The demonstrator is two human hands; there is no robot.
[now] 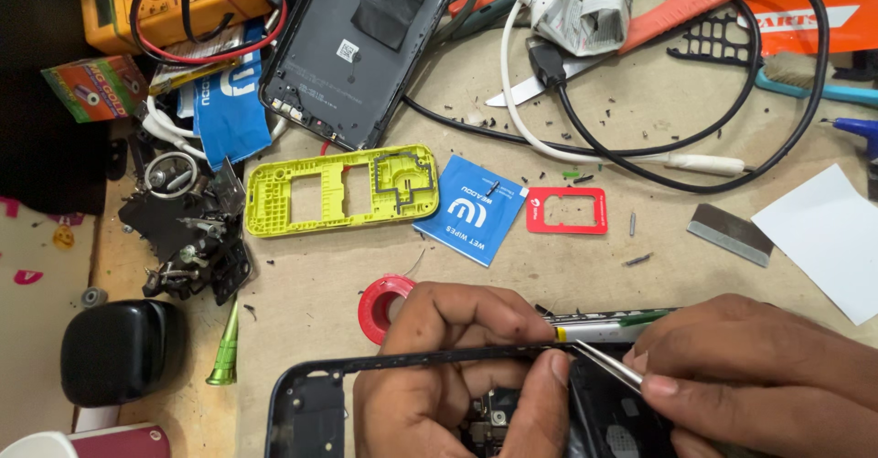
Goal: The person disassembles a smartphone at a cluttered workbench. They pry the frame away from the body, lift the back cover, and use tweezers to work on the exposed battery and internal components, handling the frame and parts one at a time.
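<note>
**Tweezers working inside an opened phone**

I am looking down at an opened black phone body (315,403) lying at the near edge of the counter (549,266). My left hand (457,376) is curling over its upper rim, fingers pressed together and gripping the frame, with the thumb reaching into the exposed inside. My right hand (759,367) is coming in from the right, pinching a pair of metal tweezers (608,367) whose tip is meeting the left fingertips just at the frame's edge. A white and green pen-like tool (608,328) is lying just behind my hands.

Farther back, a red tape roll (380,303) is sitting just beside my left knuckles. A lime-green phone frame (338,190), a blue wet-wipe sachet (468,209) and a small red card frame (567,211) are lying in a row across the middle. A dark phone back cover (361,47) and a yellow multimeter (165,1) are resting at the far side among tangled cables.
</note>
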